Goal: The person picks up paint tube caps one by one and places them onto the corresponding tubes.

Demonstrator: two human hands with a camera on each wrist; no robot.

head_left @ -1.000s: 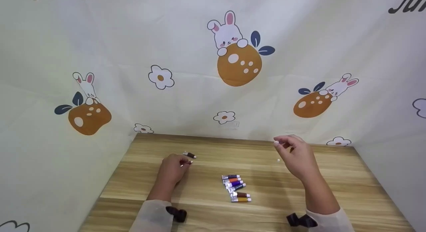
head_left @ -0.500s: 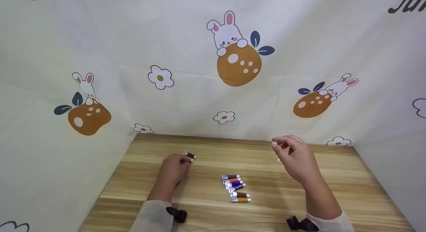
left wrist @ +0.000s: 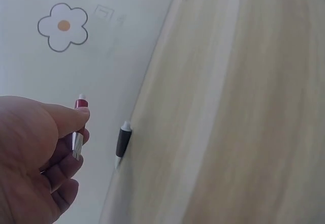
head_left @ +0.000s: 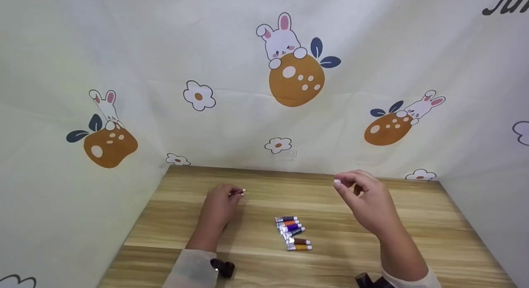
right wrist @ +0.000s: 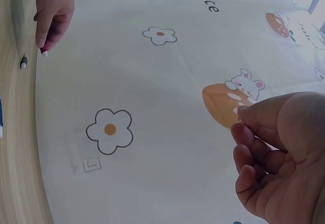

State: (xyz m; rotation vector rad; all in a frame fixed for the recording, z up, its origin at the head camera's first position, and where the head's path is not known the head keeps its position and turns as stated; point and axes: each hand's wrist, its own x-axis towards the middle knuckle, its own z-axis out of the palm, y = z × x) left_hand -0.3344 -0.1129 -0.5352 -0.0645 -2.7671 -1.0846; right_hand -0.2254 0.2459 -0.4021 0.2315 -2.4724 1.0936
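My left hand (head_left: 230, 194) pinches a small red paint tube (left wrist: 79, 125) between thumb and fingers, low over the wooden table (head_left: 372, 246) near its back left. A dark tube (left wrist: 122, 140) with a white cap lies on the table right beside those fingertips. My right hand (head_left: 343, 184) hovers above the back right of the table, thumb and forefinger pinching a tiny white bit (head_left: 337, 182), the other fingers curled. A row of several coloured paint tubes (head_left: 292, 232) lies between the hands. The right wrist view shows the left hand (right wrist: 53, 16) and the dark tube (right wrist: 23, 62) far off.
A pale cloth printed with rabbits and flowers (head_left: 295, 65) walls the table at the back and on both sides. Bare wood stretches around the tube row and along the front edge. Black wrist straps (head_left: 223, 267) show on both sleeves.
My left hand has slid toward the back wall with its red tube, ending beside the dark tube. The right hand has drifted slightly left, still pinching.
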